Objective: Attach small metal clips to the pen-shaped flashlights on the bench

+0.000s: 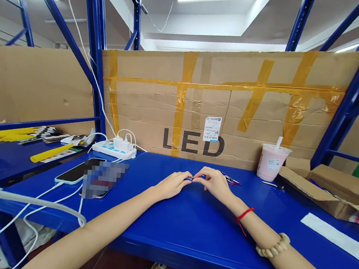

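Over the middle of the blue tabletop (pixel 190 220), my left hand (pixel 173 184) and my right hand (pixel 215 183) meet, fingertips almost touching. Between them is a small, slim, dark blue and shiny piece (pixel 189 178), too small to name. The fingers of my left hand are closed on its left end. My right thumb and forefinger pinch at its right end. Just behind my right hand lie several thin pen-like sticks (pixel 232 181) in purple and red, partly hidden by that hand.
A pink drink cup (pixel 268 164) stands at the back right, near tweezers (pixel 272 185) and an open cardboard box (pixel 322 195). A white strip (pixel 337 238) lies at right. Phones (pixel 79 171), a power strip (pixel 103 147) and white cables occupy the left. Cardboard (pixel 157 98) walls the back.
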The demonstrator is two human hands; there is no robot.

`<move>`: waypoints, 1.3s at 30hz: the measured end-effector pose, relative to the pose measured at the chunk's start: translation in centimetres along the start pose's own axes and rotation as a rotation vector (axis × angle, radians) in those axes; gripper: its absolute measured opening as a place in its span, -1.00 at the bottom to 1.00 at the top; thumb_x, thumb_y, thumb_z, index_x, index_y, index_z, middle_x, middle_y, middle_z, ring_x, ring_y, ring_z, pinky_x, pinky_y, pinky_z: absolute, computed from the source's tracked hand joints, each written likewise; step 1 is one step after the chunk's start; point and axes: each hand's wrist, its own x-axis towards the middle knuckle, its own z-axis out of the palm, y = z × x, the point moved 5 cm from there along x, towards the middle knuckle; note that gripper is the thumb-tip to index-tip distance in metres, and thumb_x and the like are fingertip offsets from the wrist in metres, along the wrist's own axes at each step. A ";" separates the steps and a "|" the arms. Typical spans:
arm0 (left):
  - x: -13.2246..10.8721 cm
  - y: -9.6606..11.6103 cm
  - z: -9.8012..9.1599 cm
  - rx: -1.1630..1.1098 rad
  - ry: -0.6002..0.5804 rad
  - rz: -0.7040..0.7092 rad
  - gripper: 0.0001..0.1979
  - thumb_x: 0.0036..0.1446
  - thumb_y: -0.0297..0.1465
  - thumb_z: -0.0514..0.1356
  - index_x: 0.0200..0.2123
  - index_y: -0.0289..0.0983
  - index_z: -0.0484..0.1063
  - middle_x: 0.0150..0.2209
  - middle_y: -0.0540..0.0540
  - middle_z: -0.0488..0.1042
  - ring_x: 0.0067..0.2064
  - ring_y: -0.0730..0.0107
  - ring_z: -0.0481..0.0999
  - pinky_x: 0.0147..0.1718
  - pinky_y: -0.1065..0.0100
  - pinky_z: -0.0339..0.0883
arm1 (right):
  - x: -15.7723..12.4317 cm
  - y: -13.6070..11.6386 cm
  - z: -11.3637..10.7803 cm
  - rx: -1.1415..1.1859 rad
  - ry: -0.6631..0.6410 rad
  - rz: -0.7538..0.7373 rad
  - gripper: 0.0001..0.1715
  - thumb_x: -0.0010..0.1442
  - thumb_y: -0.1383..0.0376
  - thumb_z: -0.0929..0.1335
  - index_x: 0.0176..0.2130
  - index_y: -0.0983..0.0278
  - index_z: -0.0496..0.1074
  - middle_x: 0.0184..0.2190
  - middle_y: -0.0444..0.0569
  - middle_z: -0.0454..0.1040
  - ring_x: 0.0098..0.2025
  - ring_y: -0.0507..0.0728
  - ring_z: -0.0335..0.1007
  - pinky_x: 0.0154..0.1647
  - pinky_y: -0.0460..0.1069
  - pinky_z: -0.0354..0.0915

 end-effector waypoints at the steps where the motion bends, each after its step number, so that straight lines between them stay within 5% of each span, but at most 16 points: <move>1: 0.0 0.0 0.1 -0.022 -0.001 -0.006 -0.79 0.29 -0.33 -0.13 -0.12 -0.20 0.24 -0.10 -0.06 0.39 -0.07 0.32 0.38 -0.09 0.30 0.23 | 0.0 0.0 0.0 0.005 0.000 0.001 -0.65 0.11 0.04 0.30 -0.45 0.23 0.48 -0.41 -0.13 0.47 -0.68 -0.08 0.28 -0.54 -0.10 0.18; 7: 0.1 0.1 0.5 -0.099 0.058 0.014 -0.76 0.31 -0.36 -0.20 -0.14 -0.23 0.22 -0.16 -0.08 0.34 -0.11 0.37 0.33 -0.07 0.28 0.20 | 0.3 0.3 0.0 0.134 0.020 0.112 -0.60 0.04 0.00 0.32 -0.49 0.28 0.45 -0.49 -0.10 0.46 -0.68 -0.05 0.27 -0.60 -0.10 0.17; 14: 0.1 0.5 0.2 -0.027 0.086 0.006 -0.73 0.30 -0.37 -0.18 -0.17 -0.23 0.29 -0.24 -0.05 0.39 -0.20 0.35 0.33 -0.15 0.28 0.18 | -0.1 1.3 1.2 0.428 -0.168 0.326 -0.61 -0.09 0.03 0.39 -0.49 0.32 0.46 -0.55 -0.11 0.43 -0.68 -0.08 0.18 -0.65 -0.13 0.12; 27: -0.2 0.5 0.2 -0.011 0.078 0.071 -0.75 0.26 -0.41 -0.07 -0.18 -0.24 0.40 -0.31 -0.06 0.48 -0.28 0.37 0.39 -0.23 0.35 0.18 | -1.0 2.1 2.0 0.460 -0.195 0.351 -0.62 -0.12 0.03 0.42 -0.53 0.32 0.41 -0.67 -0.18 0.33 -0.70 -0.07 0.17 -0.67 -0.14 0.05; 39: -0.3 0.7 0.2 -0.003 0.063 0.135 -0.73 0.25 -0.43 -0.02 -0.08 -0.18 0.41 -0.26 -0.04 0.52 -0.26 0.37 0.41 -0.24 0.34 0.17 | -2.0 2.8 3.0 0.578 -0.299 0.576 -0.53 -0.20 -0.06 0.43 -0.54 0.31 0.42 -0.78 -0.23 0.21 -0.71 -0.10 0.04 -0.72 -0.17 -0.04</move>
